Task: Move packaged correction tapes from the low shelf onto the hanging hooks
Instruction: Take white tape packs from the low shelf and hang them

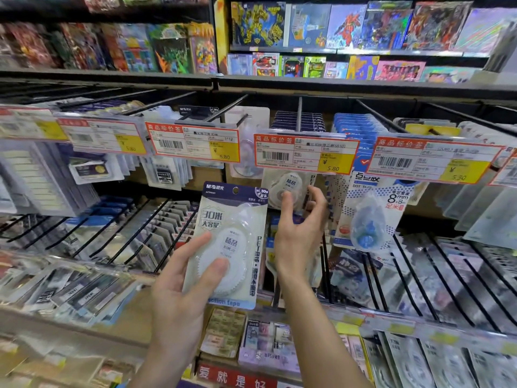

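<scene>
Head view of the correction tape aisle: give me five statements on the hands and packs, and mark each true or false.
1. The left hand holds a white correction tape pack. True.
2. The right hand hangs idle by the person's side. False: it is raised to a hanging pack under the price tag, its thumb on the pack's front.
3. That price tag reads 5.80. True.
4. The blue dot tape pack hangs left of the left hand. False: it hangs to the right of the right hand.
5. The held pack's card top is red. False: it is dark blue.
</scene>
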`<state>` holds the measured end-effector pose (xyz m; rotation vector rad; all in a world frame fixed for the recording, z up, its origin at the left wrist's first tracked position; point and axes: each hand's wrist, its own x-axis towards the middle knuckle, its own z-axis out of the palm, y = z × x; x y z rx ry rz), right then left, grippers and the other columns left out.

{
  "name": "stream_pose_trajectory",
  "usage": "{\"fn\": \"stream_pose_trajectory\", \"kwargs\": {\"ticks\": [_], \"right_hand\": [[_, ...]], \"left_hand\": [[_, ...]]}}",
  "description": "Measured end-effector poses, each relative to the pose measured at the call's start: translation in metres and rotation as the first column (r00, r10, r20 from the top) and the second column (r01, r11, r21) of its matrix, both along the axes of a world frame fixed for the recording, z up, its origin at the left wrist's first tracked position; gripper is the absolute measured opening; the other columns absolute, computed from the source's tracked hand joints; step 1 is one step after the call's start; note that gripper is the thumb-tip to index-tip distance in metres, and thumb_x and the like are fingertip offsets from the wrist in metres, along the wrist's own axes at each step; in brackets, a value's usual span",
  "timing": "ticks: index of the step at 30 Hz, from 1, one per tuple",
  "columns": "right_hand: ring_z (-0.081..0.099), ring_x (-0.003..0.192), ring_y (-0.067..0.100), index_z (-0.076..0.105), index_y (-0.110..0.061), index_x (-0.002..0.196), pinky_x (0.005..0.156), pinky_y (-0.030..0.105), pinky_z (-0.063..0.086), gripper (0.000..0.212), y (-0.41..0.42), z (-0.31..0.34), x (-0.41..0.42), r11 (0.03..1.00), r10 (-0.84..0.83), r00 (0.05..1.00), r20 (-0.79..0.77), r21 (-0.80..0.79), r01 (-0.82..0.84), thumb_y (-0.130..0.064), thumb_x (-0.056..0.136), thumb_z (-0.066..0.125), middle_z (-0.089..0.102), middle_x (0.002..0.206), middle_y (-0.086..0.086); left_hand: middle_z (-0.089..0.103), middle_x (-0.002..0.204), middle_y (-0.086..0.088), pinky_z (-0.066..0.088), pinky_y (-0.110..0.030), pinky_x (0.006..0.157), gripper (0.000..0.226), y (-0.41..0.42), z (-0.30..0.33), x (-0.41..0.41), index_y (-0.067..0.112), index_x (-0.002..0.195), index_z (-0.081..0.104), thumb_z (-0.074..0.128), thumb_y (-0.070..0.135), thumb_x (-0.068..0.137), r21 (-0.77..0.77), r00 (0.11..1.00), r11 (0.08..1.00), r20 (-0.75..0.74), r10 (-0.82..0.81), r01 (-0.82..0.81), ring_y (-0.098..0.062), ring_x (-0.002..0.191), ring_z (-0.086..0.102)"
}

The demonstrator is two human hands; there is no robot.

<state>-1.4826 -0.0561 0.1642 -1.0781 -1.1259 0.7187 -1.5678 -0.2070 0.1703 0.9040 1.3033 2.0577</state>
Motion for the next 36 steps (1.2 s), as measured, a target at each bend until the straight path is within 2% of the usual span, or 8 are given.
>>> {"fn": "stream_pose_trajectory", "kwargs": {"ticks": [9,11,13,16,20,25,31,36], "right_hand": [[0.049,0.126,0.011,0.037,-0.046,0.138,0.105,0.043,0.046,0.047,-0.010,-0.011,0.004,0.991,0.118,0.992,-0.049,-0.058,-0.121,-0.046,0.097,0.058,0.047,0.133,-0.016],[0.042,0.135,0.009,0.030,-0.044,0.143,0.113,0.043,0.040,0.057,-0.022,-0.015,0.013,0.986,0.145,0.989,0.029,-0.088,-0.142,-0.045,0.094,0.059,0.043,0.143,-0.011],[0.040,0.128,0.002,0.031,-0.036,0.146,0.112,0.035,0.038,0.059,-0.037,-0.016,0.029,0.983,0.174,0.959,0.222,-0.090,-0.157,-0.045,0.095,0.059,0.042,0.134,-0.017],[0.047,0.120,0.005,0.043,-0.030,0.140,0.099,0.027,0.043,0.051,-0.056,-0.019,0.057,0.981,0.189,0.809,0.556,-0.077,-0.176,-0.055,0.096,0.047,0.050,0.126,-0.014],[0.061,0.100,0.022,0.063,-0.021,0.116,0.082,0.037,0.049,0.065,-0.061,-0.033,0.084,0.995,0.096,0.594,0.798,-0.064,-0.076,-0.071,0.094,0.027,0.066,0.110,0.000],[0.039,0.139,0.026,0.038,-0.030,0.148,0.116,0.043,0.027,0.126,-0.062,-0.039,0.096,0.953,0.258,0.259,0.931,-0.290,0.090,-0.084,0.061,-0.034,0.045,0.150,0.003],[0.036,0.140,0.026,0.024,-0.031,0.155,0.112,0.045,0.025,0.086,-0.068,-0.038,0.097,0.920,0.364,0.139,0.921,-0.378,0.099,-0.082,0.088,0.005,0.041,0.153,0.007],[0.040,0.134,0.024,0.038,-0.035,0.146,0.109,0.043,0.024,0.101,-0.067,-0.040,0.098,0.934,0.334,0.117,0.935,-0.346,0.094,-0.080,0.070,-0.012,0.048,0.145,0.004]], "left_hand": [[0.072,0.118,0.000,0.056,-0.039,0.089,0.060,-0.004,0.007,0.002,0.037,0.108,0.074,0.093,0.043,0.052,-0.012,0.983,0.991,-0.124,-0.135,0.135,-0.021,0.112,0.068],[0.073,0.114,0.006,0.056,-0.023,0.084,0.048,-0.001,0.008,0.004,0.041,0.102,0.075,0.089,0.026,0.059,-0.010,0.978,0.993,-0.169,-0.122,0.122,-0.011,0.110,0.068],[0.072,0.117,0.009,0.056,-0.029,0.091,0.048,0.002,0.007,0.005,0.041,0.104,0.073,0.087,0.028,0.060,-0.016,0.970,0.994,-0.216,-0.108,0.107,-0.010,0.114,0.066],[0.069,0.123,0.007,0.050,-0.051,0.100,0.048,0.008,0.009,0.006,0.039,0.110,0.070,0.083,0.038,0.064,-0.031,0.957,0.992,-0.260,-0.128,0.124,-0.017,0.121,0.062],[0.069,0.122,0.009,0.052,-0.046,0.100,0.046,0.015,0.014,0.012,0.040,0.109,0.068,0.082,0.039,0.065,-0.045,0.940,0.985,-0.295,-0.171,0.166,-0.015,0.120,0.062],[0.069,0.118,0.008,0.053,-0.026,0.092,0.042,0.025,0.020,0.021,0.039,0.105,0.069,0.082,0.033,0.066,0.036,0.930,0.978,-0.318,-0.183,0.205,-0.014,0.118,0.063],[0.070,0.112,-0.001,0.057,-0.023,0.076,0.039,0.035,0.027,0.030,0.035,0.104,0.068,0.081,0.026,0.068,0.082,0.925,0.961,-0.305,-0.227,0.263,-0.020,0.106,0.069],[0.069,0.116,-0.002,0.057,-0.027,0.084,0.042,0.026,0.018,0.030,0.039,0.103,0.067,0.082,0.030,0.064,0.085,0.928,0.966,-0.309,-0.208,0.245,-0.024,0.112,0.066]]}}
